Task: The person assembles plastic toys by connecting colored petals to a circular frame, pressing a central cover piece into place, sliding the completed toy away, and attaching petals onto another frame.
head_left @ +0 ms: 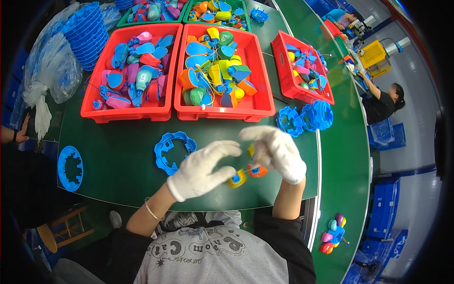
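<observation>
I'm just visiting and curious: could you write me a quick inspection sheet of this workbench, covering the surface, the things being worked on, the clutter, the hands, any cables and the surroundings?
Surface: green table, bare patches near the front edge.
Job's things: yellow toy piece and orange toy piece, each with a blue hub, between the hands; thin strings seem to run from them.
Clutter: two red bins of colourful plastic shapes, a third red bin to the right, blue ring on the table, more blue rings.
Hands: left hand and right hand, both in white gloves, pinching at the toy pieces.
Cables: nothing seen.
Surroundings: another person working at the right, clear plastic bags far left.
</observation>
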A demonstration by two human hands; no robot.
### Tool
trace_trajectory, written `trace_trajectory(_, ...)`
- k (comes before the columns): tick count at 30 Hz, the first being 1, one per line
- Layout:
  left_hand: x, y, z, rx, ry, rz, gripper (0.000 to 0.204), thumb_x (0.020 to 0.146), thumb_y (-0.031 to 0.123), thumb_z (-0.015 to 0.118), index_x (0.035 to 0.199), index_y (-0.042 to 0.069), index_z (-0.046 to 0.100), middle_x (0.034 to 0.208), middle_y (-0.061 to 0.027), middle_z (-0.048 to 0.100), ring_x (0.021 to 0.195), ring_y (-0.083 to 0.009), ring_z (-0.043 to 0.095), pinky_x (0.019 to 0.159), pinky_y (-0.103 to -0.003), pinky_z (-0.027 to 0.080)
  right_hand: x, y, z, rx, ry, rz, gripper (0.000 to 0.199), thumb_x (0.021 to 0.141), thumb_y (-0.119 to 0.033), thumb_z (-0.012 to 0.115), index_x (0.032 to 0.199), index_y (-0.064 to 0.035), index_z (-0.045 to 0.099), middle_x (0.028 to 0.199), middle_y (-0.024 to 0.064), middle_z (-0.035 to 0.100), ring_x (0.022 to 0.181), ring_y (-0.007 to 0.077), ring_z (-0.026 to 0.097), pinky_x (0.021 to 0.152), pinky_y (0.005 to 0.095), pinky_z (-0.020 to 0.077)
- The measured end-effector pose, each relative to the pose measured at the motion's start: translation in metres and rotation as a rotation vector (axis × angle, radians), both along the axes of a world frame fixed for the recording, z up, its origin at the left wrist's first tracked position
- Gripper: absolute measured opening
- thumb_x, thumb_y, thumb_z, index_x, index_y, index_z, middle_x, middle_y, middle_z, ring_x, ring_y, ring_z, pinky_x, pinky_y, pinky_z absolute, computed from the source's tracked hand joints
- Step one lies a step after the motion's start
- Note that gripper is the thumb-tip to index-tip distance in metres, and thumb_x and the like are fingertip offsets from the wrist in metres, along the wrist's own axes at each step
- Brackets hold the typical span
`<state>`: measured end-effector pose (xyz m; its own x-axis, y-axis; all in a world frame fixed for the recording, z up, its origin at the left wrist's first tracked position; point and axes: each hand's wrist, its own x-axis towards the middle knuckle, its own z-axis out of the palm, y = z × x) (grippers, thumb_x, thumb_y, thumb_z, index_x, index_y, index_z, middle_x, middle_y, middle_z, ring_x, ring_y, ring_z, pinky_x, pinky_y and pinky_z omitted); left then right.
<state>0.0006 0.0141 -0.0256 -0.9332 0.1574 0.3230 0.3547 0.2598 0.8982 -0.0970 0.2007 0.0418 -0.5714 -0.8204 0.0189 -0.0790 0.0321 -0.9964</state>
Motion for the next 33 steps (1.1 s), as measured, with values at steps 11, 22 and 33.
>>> trace_trajectory(11, -0.026, 0.033, -0.016, -0.177, 0.079, -0.026, 0.02, 0.086, 0.024, 0.056, 0.087, 0.005, 0.062, 0.084, -0.012, 0.062, 0.081, -0.0317, 0.059, 0.075, -0.04, 0.047, 0.008, 0.009, 0.007, 0.076, -0.066, -0.181, 0.044, 0.098, -0.035, 0.041, 0.118, 0.0012, 0.057, 0.072, 0.0, 0.057, 0.05, 0.0029, 0.045, 0.046, 0.0169, 0.0358)
trace_trajectory(22, -0.002, 0.001, -0.014, 0.639, -0.628, -0.172, 0.024, 0.096, 0.019, 0.049, 0.099, -0.002, 0.059, 0.086, -0.0064, 0.061, 0.08, -0.0134, 0.061, 0.075, -0.026, 0.049, -0.011, 0.014, -0.026, 0.352, 0.274, -0.396, 0.037, 0.08, -0.016, 0.066, 0.114, -0.0002, 0.06, 0.086, 0.0035, 0.056, 0.076, 0.0103, 0.05, 0.071, 0.0263, 0.0432)
trace_trajectory(33, 0.011, 0.044, -0.041, 0.429, -0.263, 0.23, 0.023, 0.094, 0.016, 0.048, 0.103, -0.002, 0.06, 0.087, -0.0092, 0.064, 0.08, -0.0163, 0.061, 0.074, -0.029, 0.049, 0.121, 0.0, -0.096, 0.521, -0.653, -0.161, 0.07, 0.081, -0.022, 0.07, 0.137, -0.003, 0.034, 0.131, 0.0106, 0.046, 0.121, 0.0178, 0.044, 0.101, 0.0323, 0.0353)
